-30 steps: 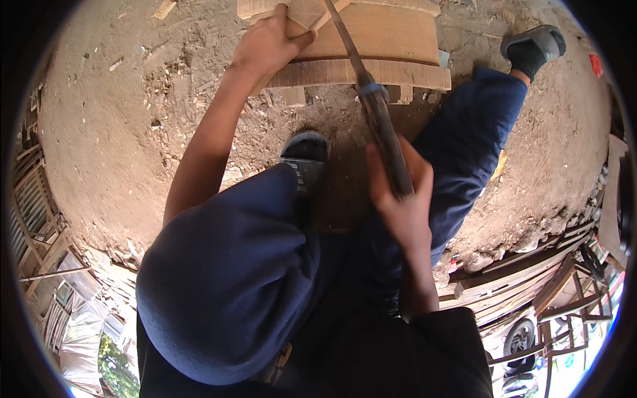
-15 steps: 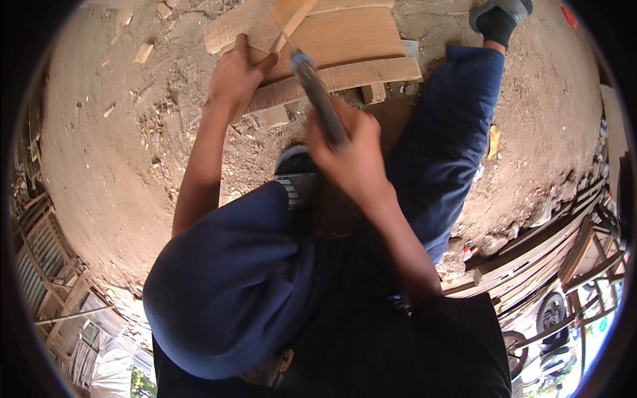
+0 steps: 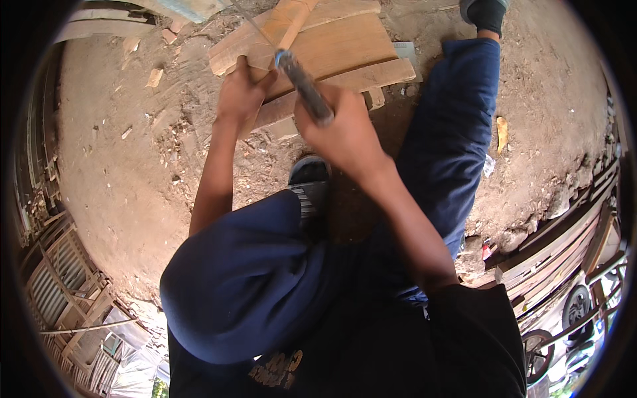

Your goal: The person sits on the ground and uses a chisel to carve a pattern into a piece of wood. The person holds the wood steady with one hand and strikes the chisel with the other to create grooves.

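My right hand (image 3: pixel 342 129) is shut on the dark handle of a long-bladed cutting tool (image 3: pixel 304 83). Its thin blade runs up and left toward the top of the picture. My left hand (image 3: pixel 240 94) holds the lower end of a narrow piece of wood (image 3: pixel 293 18), which stands tilted on a stack of flat wooden boards (image 3: pixel 352 50). The blade meets this piece just above my left hand. Both hands are close together over the near edge of the boards.
I crouch on bare dirt strewn with wood chips (image 3: pixel 156 76). My left foot in a dark sandal (image 3: pixel 308 182) is below the boards, my right foot (image 3: pixel 484 12) at the top right. Wooden planks and a wheel (image 3: pixel 577 305) lie at the right, fencing (image 3: pixel 66 278) at the left.
My right hand has moved the tool up and forward from over my knee to the boards. The blade now reaches the piece of wood that my left hand keeps holding.
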Demonstrator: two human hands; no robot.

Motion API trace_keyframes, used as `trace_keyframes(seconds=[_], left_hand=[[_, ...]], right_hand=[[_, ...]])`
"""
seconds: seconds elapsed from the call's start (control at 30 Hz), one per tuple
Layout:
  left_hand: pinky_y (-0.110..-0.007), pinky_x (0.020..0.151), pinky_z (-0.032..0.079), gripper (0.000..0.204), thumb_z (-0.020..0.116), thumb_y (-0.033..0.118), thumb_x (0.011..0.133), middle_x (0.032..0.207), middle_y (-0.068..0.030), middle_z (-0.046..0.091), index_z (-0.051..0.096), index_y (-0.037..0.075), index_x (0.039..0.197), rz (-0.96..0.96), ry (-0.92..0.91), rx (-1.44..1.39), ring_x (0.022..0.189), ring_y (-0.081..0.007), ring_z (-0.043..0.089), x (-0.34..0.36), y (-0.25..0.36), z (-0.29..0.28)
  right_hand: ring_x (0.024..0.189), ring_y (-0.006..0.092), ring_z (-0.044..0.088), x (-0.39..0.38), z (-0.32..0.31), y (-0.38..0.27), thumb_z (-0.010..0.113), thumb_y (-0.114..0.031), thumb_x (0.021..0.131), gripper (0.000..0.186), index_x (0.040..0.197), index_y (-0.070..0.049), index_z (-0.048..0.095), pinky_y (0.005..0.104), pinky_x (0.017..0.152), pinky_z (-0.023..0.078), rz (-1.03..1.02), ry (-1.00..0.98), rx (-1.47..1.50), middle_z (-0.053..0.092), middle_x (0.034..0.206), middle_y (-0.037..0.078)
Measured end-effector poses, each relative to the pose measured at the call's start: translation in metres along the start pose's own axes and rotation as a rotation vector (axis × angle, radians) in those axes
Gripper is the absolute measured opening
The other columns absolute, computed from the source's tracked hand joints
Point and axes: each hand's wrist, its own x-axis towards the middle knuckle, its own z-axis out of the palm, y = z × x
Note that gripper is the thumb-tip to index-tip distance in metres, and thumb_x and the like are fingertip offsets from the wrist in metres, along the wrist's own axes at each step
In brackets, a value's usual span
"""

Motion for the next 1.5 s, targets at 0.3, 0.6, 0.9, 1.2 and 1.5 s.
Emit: trace_keyframes(seconds=[0.3, 0.6, 0.9, 1.2, 1.5], left_hand=[[-0.050, 0.090, 0.052, 0.066, 0.069, 0.048, 0.086, 0.099, -0.0336, 0.069, 0.051, -0.007, 0.117, -0.007, 0.042, -0.017, 0.098, -0.0469, 0.068, -0.006, -0.006, -0.002], [-0.050, 0.089, 0.053, 0.064, 0.070, 0.049, 0.085, 0.100, -0.0328, 0.069, 0.052, -0.004, 0.117, 0.023, 0.045, -0.019, 0.098, -0.0467, 0.068, 0.003, -0.009, 0.003], [-0.051, 0.091, 0.052, 0.064, 0.070, 0.048, 0.084, 0.101, -0.0330, 0.069, 0.053, -0.005, 0.116, -0.011, 0.011, 0.013, 0.099, -0.0470, 0.068, 0.003, -0.002, 0.004], [-0.050, 0.092, 0.052, 0.067, 0.070, 0.049, 0.084, 0.103, -0.0340, 0.068, 0.052, -0.006, 0.118, -0.011, 0.031, -0.021, 0.101, -0.0474, 0.067, -0.003, -0.011, -0.001], [-0.050, 0.092, 0.052, 0.068, 0.069, 0.050, 0.084, 0.103, -0.0331, 0.068, 0.052, -0.006, 0.119, 0.019, 0.050, 0.028, 0.102, -0.0462, 0.068, 0.002, -0.017, 0.007]], right_hand=[[0.060, 0.0088, 0.049, -0.069, -0.040, -0.012, 0.065, -0.008, 0.089, 0.016, 0.079, 0.003, 0.060, 0.0327, 0.056, 0.044, 0.203, -0.055, 0.082, 0.052, 0.060, 0.007], [0.059, 0.0081, 0.047, -0.027, -0.018, -0.007, 0.066, -0.010, 0.090, 0.020, 0.076, 0.003, 0.060, 0.0328, 0.055, 0.044, 0.152, -0.021, 0.094, 0.051, 0.059, 0.011], [0.059, 0.0070, 0.047, 0.009, 0.001, -0.010, 0.065, -0.010, 0.091, 0.016, 0.082, 0.003, 0.063, 0.0308, 0.055, 0.044, 0.079, -0.045, -0.038, 0.055, 0.061, 0.006], [0.062, 0.0067, 0.047, -0.046, -0.021, -0.003, 0.065, -0.009, 0.091, 0.016, 0.081, 0.003, 0.062, 0.0298, 0.056, 0.043, 0.114, -0.056, 0.078, 0.054, 0.063, 0.004], [0.063, 0.0055, 0.046, -0.041, -0.024, 0.009, 0.065, -0.009, 0.090, 0.018, 0.078, 0.003, 0.060, 0.0296, 0.056, 0.042, 0.152, -0.054, 0.148, 0.051, 0.060, 0.002]])
